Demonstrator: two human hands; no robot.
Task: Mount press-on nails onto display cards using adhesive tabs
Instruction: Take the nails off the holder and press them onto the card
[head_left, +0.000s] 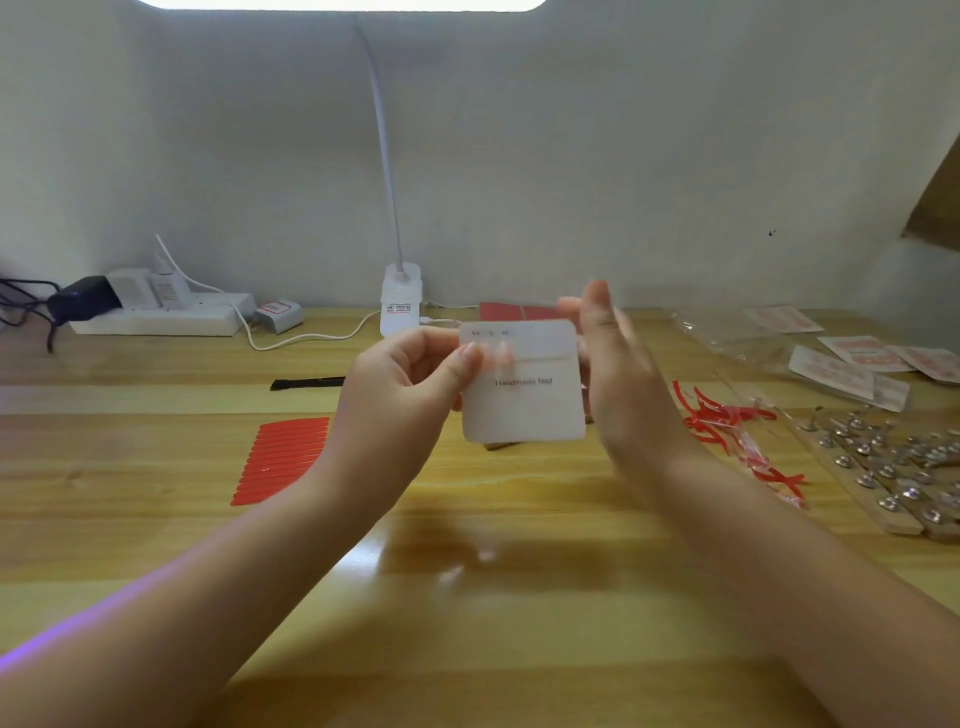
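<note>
Hands are up in front of the person, above the wooden surface. One small white display card is between them, held up in the air. It faces the camera, and the words "Handmade Nail" run across it from side to side. It looks almost square, with its flat face upright.

The left hand pinches the card's left edge, thumb on the front and curled fingers behind. So the left hand is the one that carries the card. Two or three pale press-on nails seem to sit near the top left of the card, just beside the thumb, but they are blurry.

The right hand is just beside the card's right edge. Its fingers are straight and point up, and it holds nothing. It is blurry, and I cannot tell if it touches the card.

The things for the next nail lie lower down. A sheet of red adhesive strips lies flat on the surface, down and to the left, under the left arm. Peeled red backing strips lie in a loose pile to the right. Wooden sticks with shiny nails on them are farther right, near the edge of the view. I think the free right hand is nearer to those nails, so it would likely reach down and to the right.
</note>
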